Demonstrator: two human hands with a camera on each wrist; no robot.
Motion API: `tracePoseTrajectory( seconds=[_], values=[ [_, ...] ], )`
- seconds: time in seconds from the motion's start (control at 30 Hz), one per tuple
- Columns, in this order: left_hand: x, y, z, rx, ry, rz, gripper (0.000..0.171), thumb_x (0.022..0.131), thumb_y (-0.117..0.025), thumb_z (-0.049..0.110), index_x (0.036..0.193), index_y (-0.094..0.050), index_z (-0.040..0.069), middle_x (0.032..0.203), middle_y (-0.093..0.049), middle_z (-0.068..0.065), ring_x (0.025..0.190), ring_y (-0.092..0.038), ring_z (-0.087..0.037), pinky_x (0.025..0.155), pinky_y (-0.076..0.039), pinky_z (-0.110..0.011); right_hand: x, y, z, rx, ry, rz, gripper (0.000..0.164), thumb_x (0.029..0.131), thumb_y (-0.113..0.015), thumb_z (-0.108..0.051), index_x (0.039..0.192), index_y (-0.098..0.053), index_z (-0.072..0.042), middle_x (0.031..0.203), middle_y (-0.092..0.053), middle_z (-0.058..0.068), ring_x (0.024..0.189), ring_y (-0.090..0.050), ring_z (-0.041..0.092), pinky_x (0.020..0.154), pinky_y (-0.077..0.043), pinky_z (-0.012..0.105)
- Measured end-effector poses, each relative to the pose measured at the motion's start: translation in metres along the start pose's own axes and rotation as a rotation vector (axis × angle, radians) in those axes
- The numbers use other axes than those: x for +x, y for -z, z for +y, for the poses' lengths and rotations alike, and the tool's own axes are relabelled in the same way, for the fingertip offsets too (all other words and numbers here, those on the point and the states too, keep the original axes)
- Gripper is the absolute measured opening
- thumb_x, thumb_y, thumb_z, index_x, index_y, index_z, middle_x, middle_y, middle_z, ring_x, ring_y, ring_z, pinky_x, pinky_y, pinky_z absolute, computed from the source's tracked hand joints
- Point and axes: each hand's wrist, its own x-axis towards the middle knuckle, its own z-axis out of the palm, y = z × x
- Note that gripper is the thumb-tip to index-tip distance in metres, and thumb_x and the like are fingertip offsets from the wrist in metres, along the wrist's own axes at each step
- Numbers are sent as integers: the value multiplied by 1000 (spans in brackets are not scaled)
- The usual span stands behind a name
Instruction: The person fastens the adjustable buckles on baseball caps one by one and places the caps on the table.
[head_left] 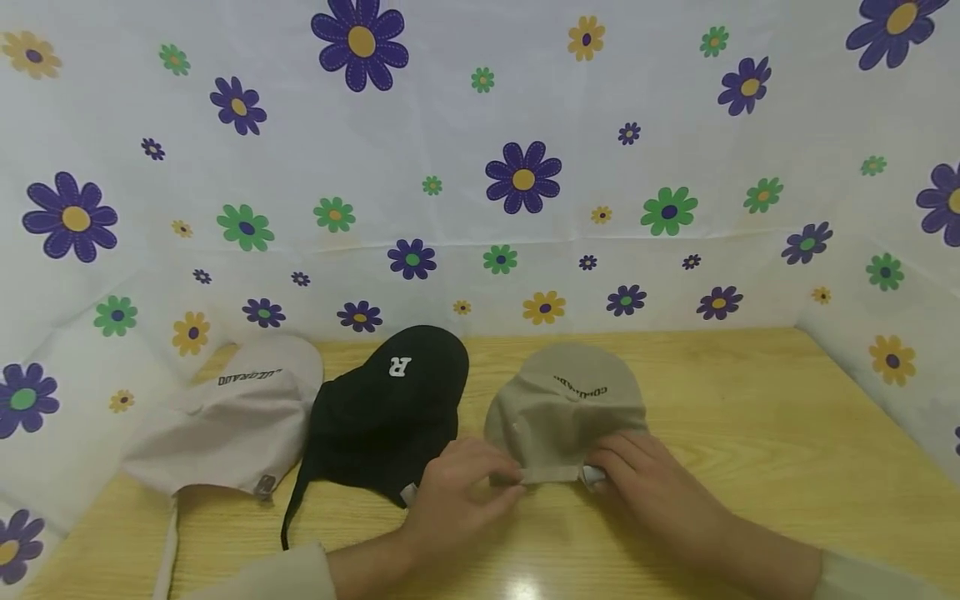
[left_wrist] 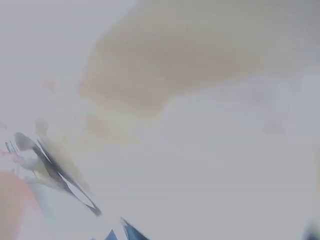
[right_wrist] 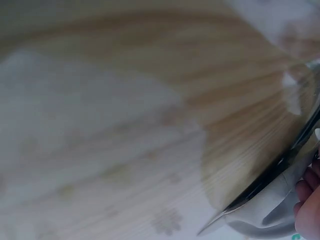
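A khaki cap (head_left: 566, 408) with dark lettering lies on the table, brim away from me and back edge towards me. At the left of that edge, my left hand (head_left: 465, 492) pinches the cap between thumb and fingers. My right hand (head_left: 645, 475) grips the right side of the same edge, beside a white label (head_left: 592, 475). The right wrist view has my fingertips (right_wrist: 307, 192) against the cap's pale fabric (right_wrist: 265, 212), with a dark band along the rim. The left wrist view is washed out and blurred.
Left of the khaki cap lies a black cap (head_left: 390, 417) with a white R, its strap trailing forward. A pale pink cap (head_left: 232, 425) with dark lettering lies beside it, strap hanging towards me. Behind the wooden table (head_left: 750, 400) hangs a flower-patterned cloth (head_left: 450, 125).
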Motion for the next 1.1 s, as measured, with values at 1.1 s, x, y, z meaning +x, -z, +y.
tracePoseTrajectory(
  seconds=[1.1],
  values=[
    [0,3,-8,556,-402,-203,35,106,-41,21,98,-75,26,84,-64,5,79,-57,-14,74,-46,-29,13,-7,-11,-36,34,98,44,108,-27,-36,104,-63,-11,105,-60,-3,101,-54,16,90,-45,35]
  ],
)
